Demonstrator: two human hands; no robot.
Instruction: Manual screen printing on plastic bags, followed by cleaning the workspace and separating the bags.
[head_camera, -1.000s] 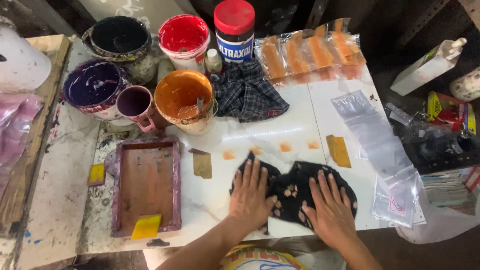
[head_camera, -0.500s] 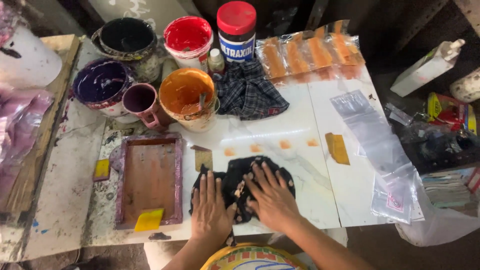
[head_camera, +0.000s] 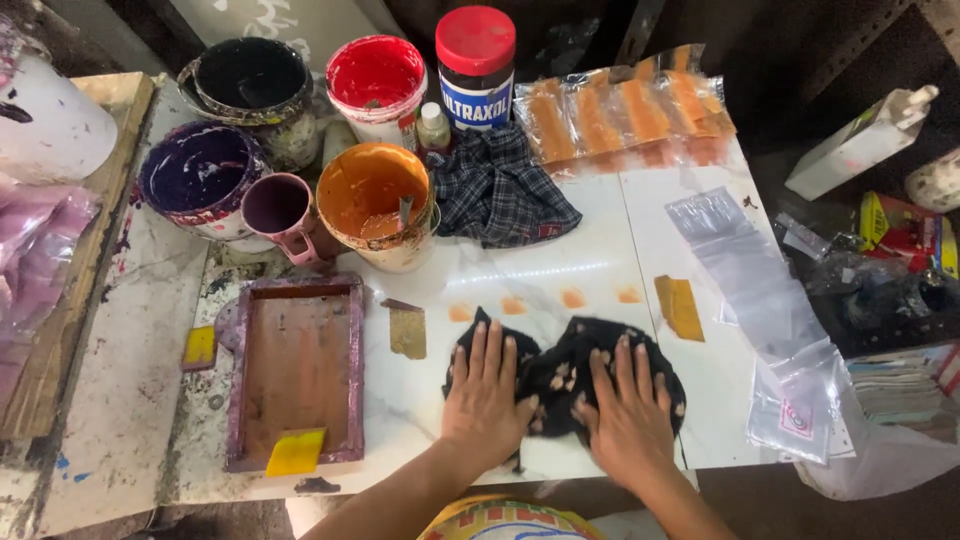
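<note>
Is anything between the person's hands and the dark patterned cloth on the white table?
Nothing visible. The left hand and right hand lie flat, palms down, directly on the dark patterned cloth, which lies on the white table.

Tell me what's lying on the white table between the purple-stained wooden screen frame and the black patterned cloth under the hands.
In the head view, a small brownish card scrap lies on the white table between the frame and the cloth.

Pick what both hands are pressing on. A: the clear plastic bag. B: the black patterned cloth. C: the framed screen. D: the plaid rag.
B: the left hand and right hand both lie flat on the black patterned cloth on the white table.
</note>
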